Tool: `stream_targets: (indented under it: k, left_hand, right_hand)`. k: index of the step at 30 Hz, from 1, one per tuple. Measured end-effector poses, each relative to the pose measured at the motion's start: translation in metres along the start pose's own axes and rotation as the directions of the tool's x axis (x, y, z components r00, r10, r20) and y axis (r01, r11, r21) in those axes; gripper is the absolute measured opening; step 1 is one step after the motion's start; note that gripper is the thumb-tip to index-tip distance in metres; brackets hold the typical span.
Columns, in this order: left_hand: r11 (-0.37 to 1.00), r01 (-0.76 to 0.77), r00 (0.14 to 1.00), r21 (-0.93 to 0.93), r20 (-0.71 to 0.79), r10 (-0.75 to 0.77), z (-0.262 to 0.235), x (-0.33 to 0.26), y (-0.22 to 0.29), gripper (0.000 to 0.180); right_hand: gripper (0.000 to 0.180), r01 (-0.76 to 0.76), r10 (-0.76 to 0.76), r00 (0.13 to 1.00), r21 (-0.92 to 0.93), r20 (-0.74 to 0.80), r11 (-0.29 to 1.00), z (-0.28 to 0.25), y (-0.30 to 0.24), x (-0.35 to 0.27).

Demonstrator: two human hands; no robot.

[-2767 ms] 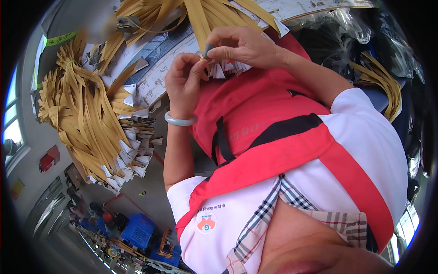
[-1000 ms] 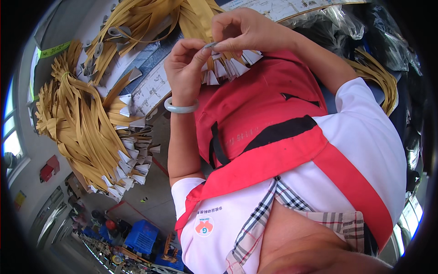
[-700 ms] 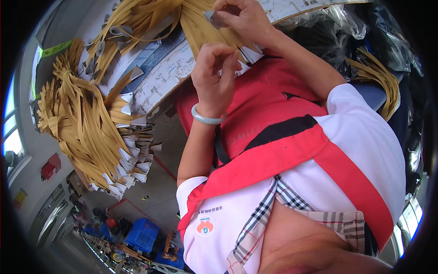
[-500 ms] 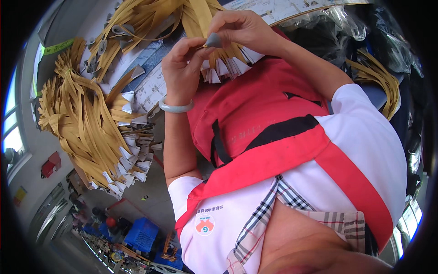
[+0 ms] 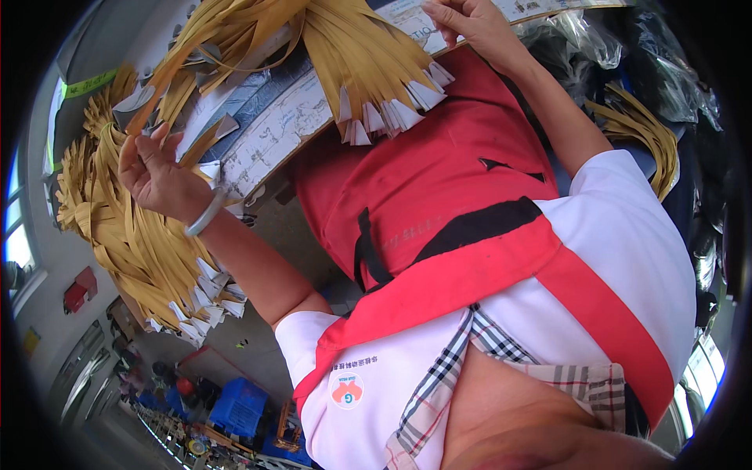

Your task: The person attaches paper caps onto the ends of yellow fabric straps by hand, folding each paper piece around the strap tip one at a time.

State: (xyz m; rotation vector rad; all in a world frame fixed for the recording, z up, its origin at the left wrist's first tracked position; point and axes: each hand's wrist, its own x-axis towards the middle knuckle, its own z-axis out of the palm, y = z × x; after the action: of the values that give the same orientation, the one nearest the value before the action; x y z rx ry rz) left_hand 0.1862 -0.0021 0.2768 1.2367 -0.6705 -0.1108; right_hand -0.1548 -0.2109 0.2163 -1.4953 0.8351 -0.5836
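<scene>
My left hand (image 5: 160, 168), with a pale bangle on the wrist, is raised at the left by the worktable. Its thumb and fingertips are closed on the end of a tan strap (image 5: 160, 86), which runs up toward the bundle at the top. A grey flap (image 5: 135, 103) shows beside that strap, above the fingers. My right hand (image 5: 478, 27) is over the table edge at the top right, fingers loosely bent and apart, and nothing shows in them. Between the hands, a fan of tan straps (image 5: 345, 59) with white tips hangs over the table edge above my red apron (image 5: 439, 149).
A thick bundle of tan straps (image 5: 129, 211) with white ends hangs at the left. The worktable (image 5: 290, 129) has a worn pale surface. At the right are clear plastic bags (image 5: 583, 43) and more tan straps (image 5: 646, 141). Blue crates (image 5: 239, 407) stand on the floor behind.
My hands were together at a grey-tipped strap end over the fan. They have parted: the left moved far left with a strap, the right up and right.
</scene>
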Motion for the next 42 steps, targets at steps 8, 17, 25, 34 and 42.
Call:
stream_targets:
  k: [8,17,25,34,42]
  left_hand:
    - [0.955,0.166,0.936,0.246,0.265,-0.231,0.004,-0.065,-0.037,0.014]
    - [0.85,-0.498,0.472,0.172,0.876,0.1,0.119,-0.152,-0.022,0.034]
    - [0.95,-0.278,0.517,0.141,0.855,0.025,0.103,-0.131,-0.018,0.012]
    - [0.93,0.368,0.626,-0.004,0.74,-0.245,0.075,-0.112,-0.014,0.012]
    - [0.883,0.438,0.744,-0.171,0.62,-0.249,0.066,-0.114,-0.022,0.009]
  right_hand:
    - [0.017,0.262,-0.121,0.961,-0.68,0.249,0.685,0.015,0.039,-0.057]
    - [0.015,0.461,-0.266,0.881,-0.581,0.392,0.671,0.019,-0.01,-0.06]
    - [0.008,0.135,-0.138,0.91,0.035,0.391,0.99,0.028,-0.014,-0.06]
    - [0.019,0.273,-0.264,0.815,0.061,0.515,0.96,0.056,-0.044,-0.023]
    - [0.015,0.245,-0.274,0.842,0.124,0.464,0.962,0.081,-0.037,-0.015]
